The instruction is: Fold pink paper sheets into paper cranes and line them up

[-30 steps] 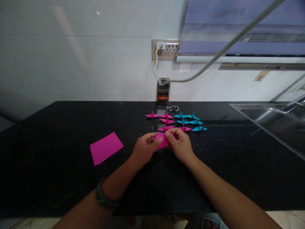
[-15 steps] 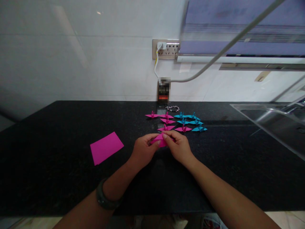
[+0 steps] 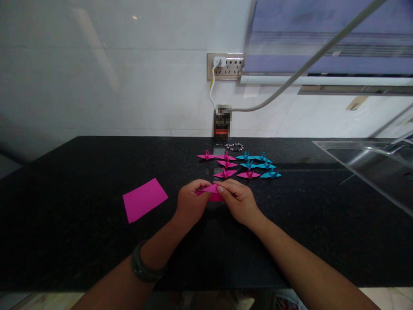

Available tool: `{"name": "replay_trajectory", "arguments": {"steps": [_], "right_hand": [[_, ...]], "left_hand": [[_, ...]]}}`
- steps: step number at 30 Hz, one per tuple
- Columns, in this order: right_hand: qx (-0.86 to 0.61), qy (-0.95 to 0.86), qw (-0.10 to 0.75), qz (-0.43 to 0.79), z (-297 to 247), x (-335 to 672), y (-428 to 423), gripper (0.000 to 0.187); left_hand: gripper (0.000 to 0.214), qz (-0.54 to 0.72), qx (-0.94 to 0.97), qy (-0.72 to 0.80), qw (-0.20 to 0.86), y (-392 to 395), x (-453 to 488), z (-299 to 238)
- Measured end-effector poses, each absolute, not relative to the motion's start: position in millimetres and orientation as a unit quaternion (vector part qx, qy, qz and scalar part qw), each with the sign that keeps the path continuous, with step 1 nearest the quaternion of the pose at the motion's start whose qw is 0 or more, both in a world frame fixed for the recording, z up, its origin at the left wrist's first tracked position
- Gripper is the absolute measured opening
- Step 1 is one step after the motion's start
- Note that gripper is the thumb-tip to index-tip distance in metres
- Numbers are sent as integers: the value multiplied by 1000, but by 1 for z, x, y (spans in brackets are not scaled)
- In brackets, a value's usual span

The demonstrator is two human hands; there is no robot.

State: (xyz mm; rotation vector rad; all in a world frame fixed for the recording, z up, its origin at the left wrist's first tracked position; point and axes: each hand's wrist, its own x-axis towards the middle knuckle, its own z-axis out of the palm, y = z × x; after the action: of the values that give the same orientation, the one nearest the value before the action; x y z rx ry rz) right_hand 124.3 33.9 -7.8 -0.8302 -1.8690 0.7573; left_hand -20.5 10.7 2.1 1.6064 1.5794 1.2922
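Between my two hands is a partly folded sheet of pink origami paper (image 3: 215,196). My left hand (image 3: 192,201) pinches its left end, and my right hand (image 3: 239,199) grips the right end with the thumb pressed on top. Just beyond my fingers stand several folded paper cranes in rows, pink cranes (image 3: 226,173) on the left and blue cranes (image 3: 270,175) mostly on the right. To the left of my hands a small stack of pink paper (image 3: 145,200) lies flat.
A black countertop (image 3: 80,249) runs under everything. Behind the cranes lie a beaded bracelet (image 3: 238,147) and a blurred dark object (image 3: 222,122) against the wall. A metal sink (image 3: 371,159) is at the right. A wall socket (image 3: 225,66) holds a white plug.
Both hands have shifted slightly, the left hand a little outward. The pink paper's shape between my fingers differs, its top flap now leaning lower to the left.
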Motion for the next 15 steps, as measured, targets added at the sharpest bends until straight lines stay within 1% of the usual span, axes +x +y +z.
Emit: {"name": "replay_trajectory", "arguments": {"steps": [6, 12, 15], "right_hand": [[-344, -751, 466, 316, -10, 123, 35, 23], [-415, -704, 472, 330, -11, 124, 39, 22], [-422, -695, 471, 342, -11, 125, 39, 23]], "left_hand": [[10, 476, 599, 582, 274, 11, -20, 1], [18, 497, 578, 577, 291, 11, -19, 0], [19, 505, 561, 583, 300, 10, -18, 0]]}}
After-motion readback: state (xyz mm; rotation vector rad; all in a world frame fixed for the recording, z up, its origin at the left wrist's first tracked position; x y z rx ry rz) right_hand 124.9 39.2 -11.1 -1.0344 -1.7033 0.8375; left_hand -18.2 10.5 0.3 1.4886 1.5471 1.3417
